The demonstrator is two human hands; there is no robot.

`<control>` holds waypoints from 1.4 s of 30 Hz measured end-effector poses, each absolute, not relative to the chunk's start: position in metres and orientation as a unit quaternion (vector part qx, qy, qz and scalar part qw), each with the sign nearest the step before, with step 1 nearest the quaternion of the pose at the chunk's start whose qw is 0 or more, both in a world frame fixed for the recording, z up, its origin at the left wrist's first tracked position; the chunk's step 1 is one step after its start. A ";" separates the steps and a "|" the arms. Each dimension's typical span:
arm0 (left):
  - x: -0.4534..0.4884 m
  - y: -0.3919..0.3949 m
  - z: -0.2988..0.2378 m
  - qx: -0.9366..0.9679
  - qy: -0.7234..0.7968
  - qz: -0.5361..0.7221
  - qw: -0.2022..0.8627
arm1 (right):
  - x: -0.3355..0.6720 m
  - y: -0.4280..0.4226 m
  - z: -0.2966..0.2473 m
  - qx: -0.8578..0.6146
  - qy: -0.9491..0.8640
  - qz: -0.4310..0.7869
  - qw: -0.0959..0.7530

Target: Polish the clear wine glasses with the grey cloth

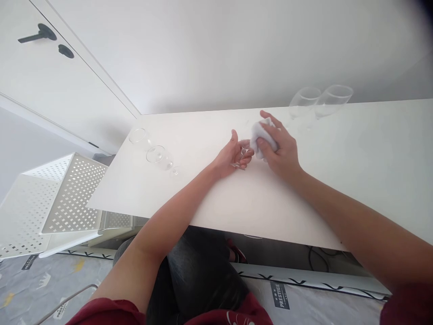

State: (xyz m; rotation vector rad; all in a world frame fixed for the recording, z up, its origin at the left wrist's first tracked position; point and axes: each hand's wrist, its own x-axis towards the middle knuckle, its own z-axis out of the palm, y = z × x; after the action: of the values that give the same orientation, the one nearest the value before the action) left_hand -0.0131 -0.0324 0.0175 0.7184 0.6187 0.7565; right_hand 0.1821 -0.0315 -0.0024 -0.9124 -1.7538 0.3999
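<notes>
My left hand (233,155) rests on the white table (355,171) near its middle, fingers curled round the stem and foot of a clear wine glass (244,155) lying on its side. My right hand (279,146) is just to the right, fingers closed on a crumpled white cloth (260,133) pressed over the glass's bowl, which is mostly hidden. Both forearms reach in from the near edge.
Two clear wine glasses (304,101) (334,97) stand at the back right by the wall. Another clear glass (158,155) lies on its side at the table's left. A white perforated metal cart (64,194) stands left of the table. A cable hangs under the right side.
</notes>
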 end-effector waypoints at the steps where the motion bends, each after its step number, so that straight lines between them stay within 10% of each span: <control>1: -0.012 -0.033 0.019 0.330 0.289 0.347 0.829 | 0.183 -0.031 -0.002 -0.390 -0.726 0.165 0.542; 32: -0.010 -0.041 0.017 0.426 0.315 0.390 0.753 | 0.180 -0.029 -0.003 -0.402 -0.730 0.186 0.520; 42: -0.016 -0.024 -0.010 0.715 0.419 0.469 0.306 | 0.194 -0.023 0.005 -0.460 -0.590 0.144 0.648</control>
State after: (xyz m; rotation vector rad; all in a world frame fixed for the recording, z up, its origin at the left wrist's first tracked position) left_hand -0.0161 -0.0241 -0.0099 1.8924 1.1084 1.2400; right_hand 0.1938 -0.0234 0.0049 -1.0449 -1.3412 0.3282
